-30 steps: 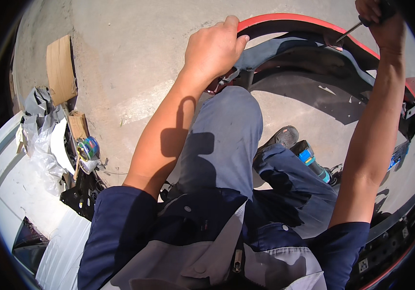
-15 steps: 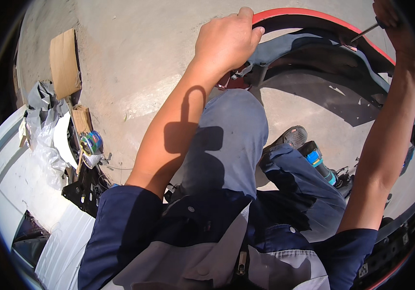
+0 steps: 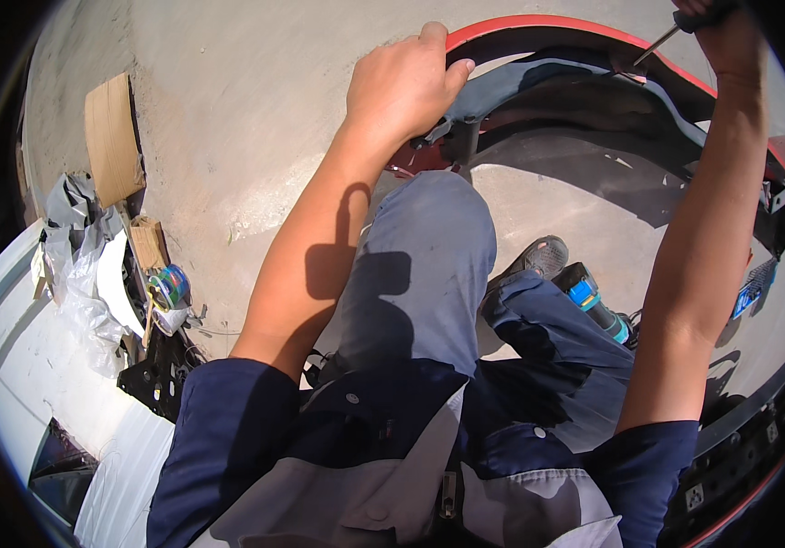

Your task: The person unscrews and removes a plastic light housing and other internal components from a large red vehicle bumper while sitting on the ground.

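My left hand (image 3: pixel 400 80) grips the upper left end of a curved red panel (image 3: pixel 548 26), with grey-blue and black pieces (image 3: pixel 493 84) inside its curve. At top right, my right hand (image 3: pixel 726 41) is closed on a black-handled screwdriver (image 3: pixel 657 46), partly cut off by the view's edge. The screwdriver's shaft points down-left to the panel's inner edge near a small pinkish piece (image 3: pixel 630 73). The panel arches beyond my raised knee (image 3: pixel 420 237), and its lower right part is partly hidden behind my right forearm.
A teal-and-black power tool (image 3: pixel 598 310) lies beside my shoe (image 3: pixel 543 256). On the left lie cardboard (image 3: pixel 114 137), crumpled plastic (image 3: pixel 82 283), wood offcuts (image 3: pixel 148 242), a colourful roll (image 3: pixel 169 288) and white panels (image 3: pixel 18 365). More dark parts (image 3: pixel 749 438) lie at right.
Both hands, the panel and the surroundings shifted right in the picture half a second ago and are back left now, suggesting head movement. Both grips look the same.
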Tool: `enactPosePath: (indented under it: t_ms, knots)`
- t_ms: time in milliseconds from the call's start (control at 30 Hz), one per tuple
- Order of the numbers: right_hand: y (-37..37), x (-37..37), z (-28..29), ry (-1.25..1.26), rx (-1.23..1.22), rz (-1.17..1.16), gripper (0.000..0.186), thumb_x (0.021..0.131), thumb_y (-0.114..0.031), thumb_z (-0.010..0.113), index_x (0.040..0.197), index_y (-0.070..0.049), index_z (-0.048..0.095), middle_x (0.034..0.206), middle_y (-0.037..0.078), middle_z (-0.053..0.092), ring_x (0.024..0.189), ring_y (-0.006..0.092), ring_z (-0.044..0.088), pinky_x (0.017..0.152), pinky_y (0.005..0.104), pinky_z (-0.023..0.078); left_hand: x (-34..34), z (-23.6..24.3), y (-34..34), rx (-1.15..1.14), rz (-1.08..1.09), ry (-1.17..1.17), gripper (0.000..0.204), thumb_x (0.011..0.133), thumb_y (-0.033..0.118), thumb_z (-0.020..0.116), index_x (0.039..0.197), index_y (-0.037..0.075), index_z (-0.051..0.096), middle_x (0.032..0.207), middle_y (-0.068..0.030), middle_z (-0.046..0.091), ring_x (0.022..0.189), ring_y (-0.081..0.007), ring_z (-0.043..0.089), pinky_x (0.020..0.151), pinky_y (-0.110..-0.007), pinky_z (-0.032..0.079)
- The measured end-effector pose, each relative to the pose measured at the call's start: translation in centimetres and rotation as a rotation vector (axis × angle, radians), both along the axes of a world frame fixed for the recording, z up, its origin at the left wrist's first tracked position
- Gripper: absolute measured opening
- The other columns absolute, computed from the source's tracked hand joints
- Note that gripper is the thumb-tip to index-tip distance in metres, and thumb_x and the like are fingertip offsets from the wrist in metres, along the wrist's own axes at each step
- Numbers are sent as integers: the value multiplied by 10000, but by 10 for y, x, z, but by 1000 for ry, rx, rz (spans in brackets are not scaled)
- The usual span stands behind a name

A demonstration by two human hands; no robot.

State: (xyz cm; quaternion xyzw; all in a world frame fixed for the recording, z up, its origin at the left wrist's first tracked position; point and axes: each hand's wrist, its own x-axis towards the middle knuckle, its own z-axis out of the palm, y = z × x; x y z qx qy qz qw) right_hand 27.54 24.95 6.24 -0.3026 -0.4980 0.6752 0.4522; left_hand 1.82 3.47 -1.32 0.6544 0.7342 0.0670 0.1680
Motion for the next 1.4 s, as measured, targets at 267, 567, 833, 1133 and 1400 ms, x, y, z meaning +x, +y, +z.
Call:
enactPosePath:
  t_ms: [267,567,833,1133,1400]
  knots:
    - [-46,-53,2,-328,118,-778,509,1058,-507,409,771,-110,547,584,-4,492,481,131,467,496,283,408,-3,-5,-4,74,-3,-37,384,934,376,658,1038,7,633,862,-204,732,809,-393,719,725,-486,570]
    - [-10,-5,-37,-349,541,-534,606,1067,-569,350,1108,15,502,754,111,602,618,207,600,552,298,527,1,-2,-8,108,16,-42,367,947,360,637,1012,-1,623,866,-220,730,801,-402,716,702,-485,570]
    - [-26,-15,8,-126,25,-116,535,1068,-506,378,713,-119,483,554,-20,421,467,119,413,461,259,358,4,6,-10,2,68,-90,413,1012,400,528,1053,2,626,912,-205,737,856,-406,713,761,-501,560]
    - [-65,-39,-3,-345,265,-857,544,1051,-540,378,698,-136,468,559,-9,449,458,126,416,453,273,338,4,9,-10,-7,75,-90,406,982,407,585,1063,10,609,948,-212,729,870,-408,707,755,-496,554]
    - [-8,29,-6,1,-8,-83,552,1045,-565,388,727,-130,506,568,0,474,464,128,446,449,280,337,13,18,-9,-33,67,-102,398,964,398,615,1043,8,602,907,-222,722,847,-408,708,741,-493,553]
